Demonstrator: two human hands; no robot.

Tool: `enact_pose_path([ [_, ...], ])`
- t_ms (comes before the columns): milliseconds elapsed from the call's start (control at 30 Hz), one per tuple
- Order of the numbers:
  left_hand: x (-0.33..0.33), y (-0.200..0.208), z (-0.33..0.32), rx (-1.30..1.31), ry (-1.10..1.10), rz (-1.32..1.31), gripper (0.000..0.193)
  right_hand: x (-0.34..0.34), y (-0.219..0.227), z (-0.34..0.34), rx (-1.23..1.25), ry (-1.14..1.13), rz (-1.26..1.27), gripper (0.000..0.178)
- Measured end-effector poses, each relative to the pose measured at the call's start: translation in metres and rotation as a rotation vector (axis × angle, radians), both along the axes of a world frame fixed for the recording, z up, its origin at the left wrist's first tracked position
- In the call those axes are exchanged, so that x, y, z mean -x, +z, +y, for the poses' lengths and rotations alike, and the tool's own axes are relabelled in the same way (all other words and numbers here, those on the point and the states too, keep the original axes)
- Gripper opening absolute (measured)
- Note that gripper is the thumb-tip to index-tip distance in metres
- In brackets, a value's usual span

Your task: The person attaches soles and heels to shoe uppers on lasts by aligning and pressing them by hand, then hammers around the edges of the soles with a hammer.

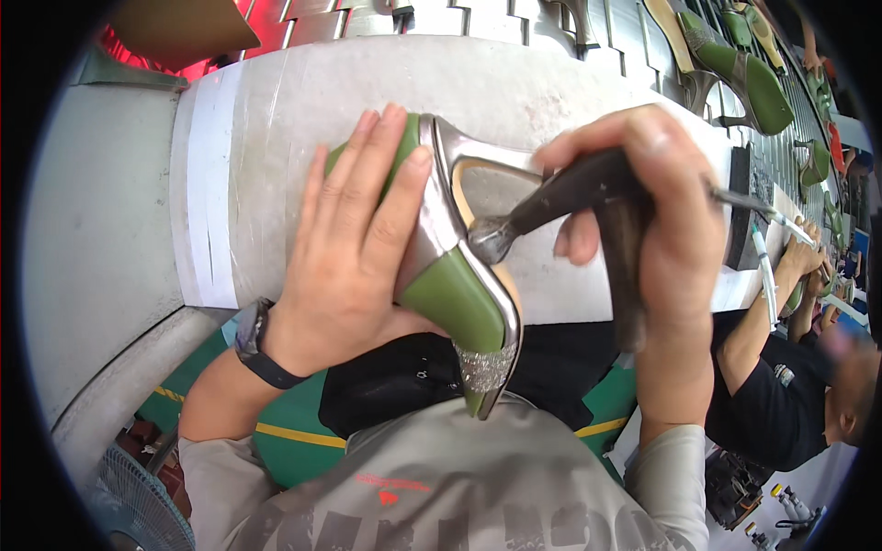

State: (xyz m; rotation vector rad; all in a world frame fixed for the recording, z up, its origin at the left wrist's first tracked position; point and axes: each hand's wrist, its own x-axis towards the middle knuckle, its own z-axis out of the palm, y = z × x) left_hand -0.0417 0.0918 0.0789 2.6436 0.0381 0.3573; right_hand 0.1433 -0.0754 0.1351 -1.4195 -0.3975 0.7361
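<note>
A green and silver high-heeled shoe (455, 289) lies on its side on the pale work surface, its glittery pointed toe towards me and its silver heel pointing right. My left hand (354, 220) is laid over the shoe's upper and holds it, fingers stretched along the green back part. In my right hand (666, 193) is a dark hammer (574, 188), gripped with the fingers wrapped round it. The hammer's rounded metal face meets the shoe's sole edge near the arch, or is very close to it; contact cannot be made out exactly.
A slatted metal conveyor (496, 23) runs along the far side, carrying more green shoes (763, 87). At the right, a co-worker's hands (799, 253) work near white, syringe-like tools (765, 271). A fan (138, 500) stands at the lower left.
</note>
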Motion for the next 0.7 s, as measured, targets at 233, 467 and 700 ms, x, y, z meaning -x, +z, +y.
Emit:
enact_pose_path([
  [233,-0.008,-0.009,-0.005,0.018,0.047,-0.083,0.114,-0.016,0.025,0.027,0.132,0.236,-0.095,0.034],
  [467,-0.012,-0.01,-0.004,0.025,0.025,-0.065,0.108,-0.022,0.017,0.024,0.168,0.23,0.06,0.032],
  [700,-0.015,-0.006,-0.005,0.025,-0.004,-0.076,0.115,0.01,0.006,0.012,0.045,-0.137,-0.056,0.034],
])
